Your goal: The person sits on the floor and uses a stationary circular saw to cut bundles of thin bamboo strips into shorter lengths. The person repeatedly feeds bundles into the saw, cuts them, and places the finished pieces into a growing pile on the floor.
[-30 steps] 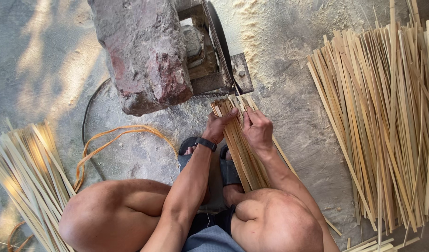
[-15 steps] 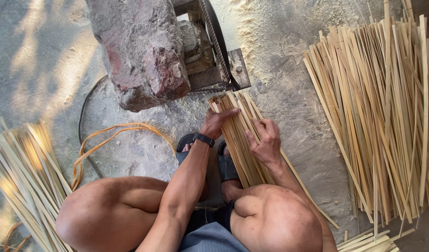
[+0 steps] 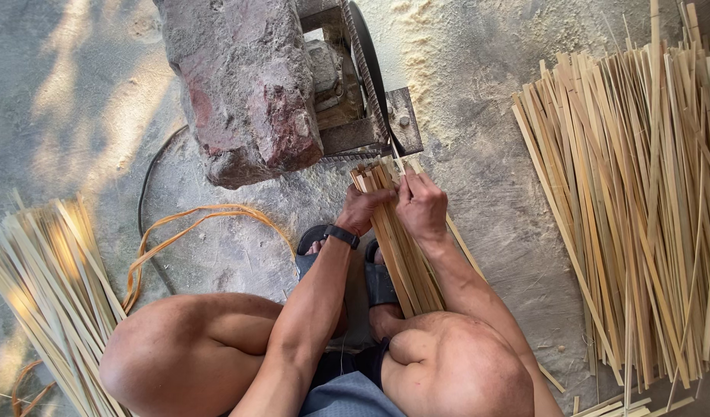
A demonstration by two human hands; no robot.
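Right hand (image 3: pixel 421 207) moved up the strips (image 3: pixel 397 247) toward the machine (image 3: pixel 355 85) | both hands clasp strips, left hand (image 3: pixel 363 210) alongside | strip tips just below machine's wheel (image 3: pixel 368 62), piles well apart

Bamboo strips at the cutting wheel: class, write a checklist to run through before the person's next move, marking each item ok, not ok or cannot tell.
1. Left hand grips the bundle of strips: ok.
2. Right hand rests on the bundle top: ok.
3. Fingers clear of the wheel: not ok, right fingertips lie close below it.
4. Wheel spinning: cannot tell.
5. Strip ends level: not ok, uneven.
6. Cable clear of the feet: ok.
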